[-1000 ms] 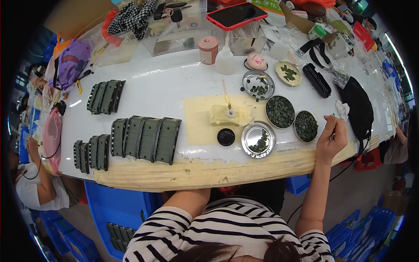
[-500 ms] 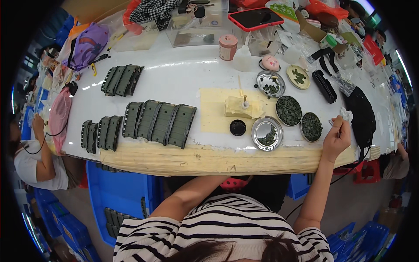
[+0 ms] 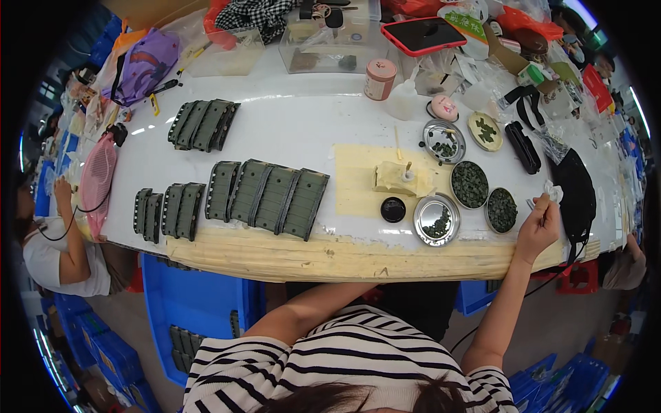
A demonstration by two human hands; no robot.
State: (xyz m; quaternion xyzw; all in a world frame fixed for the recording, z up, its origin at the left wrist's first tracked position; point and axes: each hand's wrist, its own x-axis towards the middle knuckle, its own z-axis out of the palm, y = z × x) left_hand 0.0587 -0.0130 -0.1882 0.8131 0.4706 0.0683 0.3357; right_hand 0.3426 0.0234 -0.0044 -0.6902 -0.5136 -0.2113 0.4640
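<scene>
My right hand is raised at the table's right front. Its fingers are closed, with a small metallic tip showing beside the thumb; what they hold is too small to make out. A crumpled white tissue touches or sits just behind the fingertips. Left of the hand stand a small round tin of dark green chips and a larger one. A shallow metal dish holds a few chips. My left forearm goes beneath the table edge, hiding my left hand.
Dark green ribbed panels lie in groups at left. A tape-covered block stands on yellow paper beside a black lid. A black face mask lies right of my hand. A red-cased phone and a pink jar stand behind.
The view has shifted, so the table's things appear further right and slightly lower. My right hand stays near the tissue, with the metallic tip showing more now.
</scene>
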